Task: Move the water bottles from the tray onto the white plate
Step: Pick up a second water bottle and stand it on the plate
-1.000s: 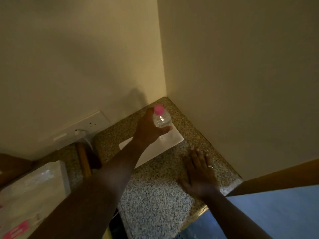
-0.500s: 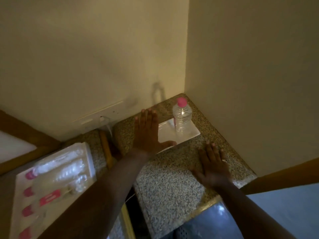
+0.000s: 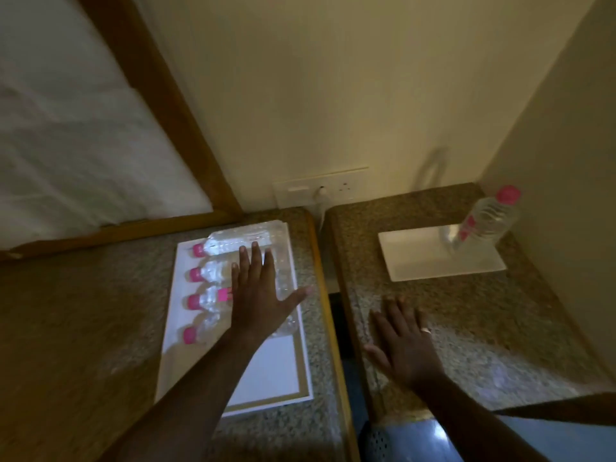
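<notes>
A white tray [image 3: 266,371] with a gold border lies on the left granite counter. Several clear water bottles with pink caps [image 3: 213,275] lie side by side on it, caps to the left. My left hand [image 3: 260,295] hovers open over those bottles, fingers spread, holding nothing. On the right counter sits the white rectangular plate [image 3: 430,261], and one pink-capped bottle [image 3: 486,218] stands upright at its far right corner. My right hand [image 3: 406,345] rests flat and open on the right counter, in front of the plate.
A dark gap [image 3: 336,311] separates the two granite counters. A wall socket with a white plug [image 3: 321,191] sits above the gap. A wood-framed window with white cloth [image 3: 83,128] fills the upper left. Walls close off the right counter's back and right side.
My left hand let go of the bottle on the plate and swung left to above the tray's bottles. The view turned left with it. My right hand stayed flat on the counter.
</notes>
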`<state>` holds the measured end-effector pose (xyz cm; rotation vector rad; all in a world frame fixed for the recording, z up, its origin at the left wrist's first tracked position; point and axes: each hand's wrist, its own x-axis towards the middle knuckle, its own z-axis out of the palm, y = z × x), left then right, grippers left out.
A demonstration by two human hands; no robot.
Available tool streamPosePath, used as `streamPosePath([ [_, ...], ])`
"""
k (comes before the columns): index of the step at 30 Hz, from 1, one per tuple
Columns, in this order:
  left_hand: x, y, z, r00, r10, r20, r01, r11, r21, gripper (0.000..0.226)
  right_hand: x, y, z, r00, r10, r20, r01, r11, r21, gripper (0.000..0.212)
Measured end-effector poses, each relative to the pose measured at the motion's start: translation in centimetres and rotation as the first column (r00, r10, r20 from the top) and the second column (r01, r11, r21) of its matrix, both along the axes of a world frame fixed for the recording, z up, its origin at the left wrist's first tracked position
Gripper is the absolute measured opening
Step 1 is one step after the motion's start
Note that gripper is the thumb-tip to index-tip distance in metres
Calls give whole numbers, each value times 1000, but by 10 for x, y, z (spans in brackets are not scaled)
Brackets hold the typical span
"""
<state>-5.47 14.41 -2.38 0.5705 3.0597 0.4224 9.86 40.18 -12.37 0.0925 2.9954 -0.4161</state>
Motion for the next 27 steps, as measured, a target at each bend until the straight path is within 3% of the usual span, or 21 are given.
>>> streamPosePath([
  [6,31,-76,-6,997,-39,-70,43,997,59,101,-7,-12,4,999,33,42,-36,996,87,77],
  [10,50,-116,-20,993,73,-88,-74,997,-2,88,-9,-16,9,999,22,43,-28,991,129,80],
  [15,50,-135,-19,995,93,24,-95,994,59,80,-9,-18,11,999,31,24,-34,989,142,82],
  [22,73,-155,-21,970,-81,231,50,989,137,74,-8,-21,15,999,11,42,-17,988,151,85],
  [27,80,-161,-16,949,-135,285,109,988,105,79,-8,-21,15,999,1,49,-9,988,157,82],
])
